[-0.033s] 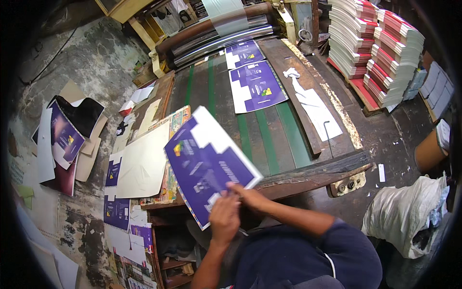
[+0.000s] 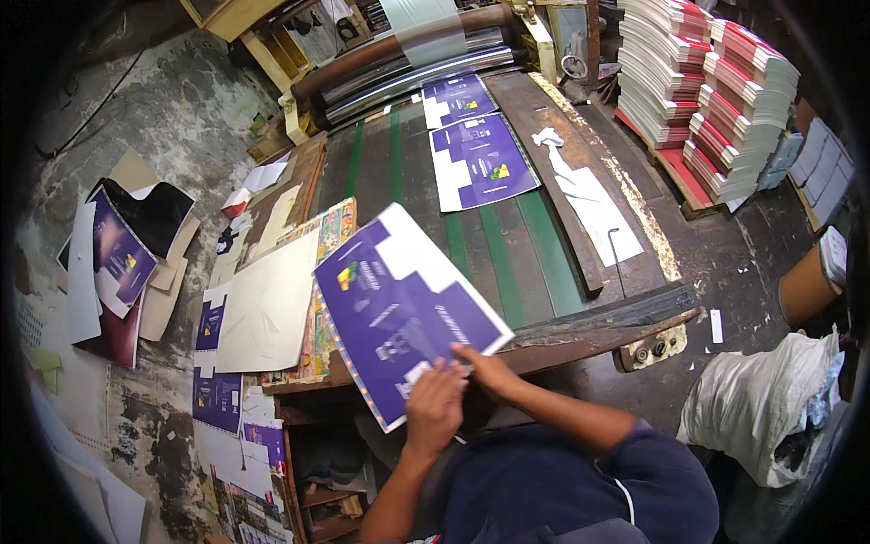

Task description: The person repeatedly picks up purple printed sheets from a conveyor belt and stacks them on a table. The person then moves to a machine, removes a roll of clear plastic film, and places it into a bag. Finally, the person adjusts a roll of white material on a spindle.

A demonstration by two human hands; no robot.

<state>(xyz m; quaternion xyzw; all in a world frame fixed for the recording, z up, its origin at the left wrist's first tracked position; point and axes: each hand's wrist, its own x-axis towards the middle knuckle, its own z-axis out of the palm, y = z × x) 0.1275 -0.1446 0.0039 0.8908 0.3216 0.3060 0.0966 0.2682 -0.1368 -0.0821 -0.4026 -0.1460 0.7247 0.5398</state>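
A purple-and-white printed sheet (image 2: 403, 299) is held tilted over the near left part of the machine's feed table (image 2: 426, 199). My left hand (image 2: 435, 410) is at the sheet's near edge, its fingers together over the printed side and its thumb hidden. Close beside it, my right hand (image 2: 489, 372) pinches the same edge near the near right corner. Whether more than one sheet is in my hands, I cannot tell. Farther up the table, two similar purple sheets (image 2: 485, 163) lie one behind the other, the far one near the rollers (image 2: 417, 77).
Cream blank sheets (image 2: 267, 308) lie to the left of the held sheet. A wooden strip (image 2: 566, 218) and a bent metal rod (image 2: 616, 247) are on the table's right. Red-and-white stacks (image 2: 739, 109) stand at far right, a white sack (image 2: 770, 408) at near right.
The held sheet and both my hands have shifted slightly to the right. The sheet's print looks sharper than before.
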